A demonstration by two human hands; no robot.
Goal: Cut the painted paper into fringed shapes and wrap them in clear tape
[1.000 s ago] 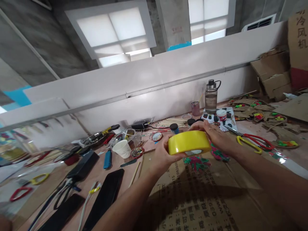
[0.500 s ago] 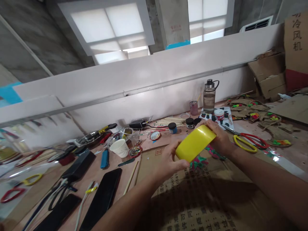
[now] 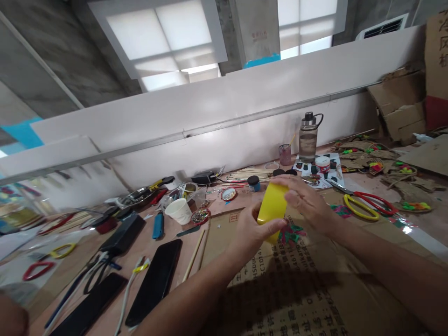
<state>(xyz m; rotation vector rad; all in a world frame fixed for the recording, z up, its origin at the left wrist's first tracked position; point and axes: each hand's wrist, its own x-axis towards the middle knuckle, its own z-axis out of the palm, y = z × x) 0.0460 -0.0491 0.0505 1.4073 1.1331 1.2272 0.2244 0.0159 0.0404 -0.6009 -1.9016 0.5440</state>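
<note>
Cluttered craft bench (image 3: 140,242) against a white partition, windows above, flattened cardboard sheet (image 3: 280,289) covering the near part of the surface.

Both hands are up over the cardboard with a yellow tape roll (image 3: 272,207) between them. Left hand (image 3: 250,233) is clamped on the roll's lower edge, thumb across the yellow face. Right hand (image 3: 308,200) is closed over the far upper side, fingers laid on top.

Change over the last 1 s: the roll lay flat with its broad band facing the camera, then tipped at a slant, and now stands near upright, seen edge-on, so it looks narrower. It has also come slightly left and closer to the left hand. Reads as the roll being turned in the grip, probably hunting for the loose tape end, though no free end is visible from this angle.

Around: 2 black phones (image 3: 154,280) lying flat at left, a white paper cup (image 3: 179,211), a blue utility knife (image 3: 157,225), yellow-and-red scissors (image 3: 364,205) on the right, a clear water bottle (image 3: 308,137) by the partition, a green and pink paper cutout (image 3: 292,232) just beneath the roll.
</note>
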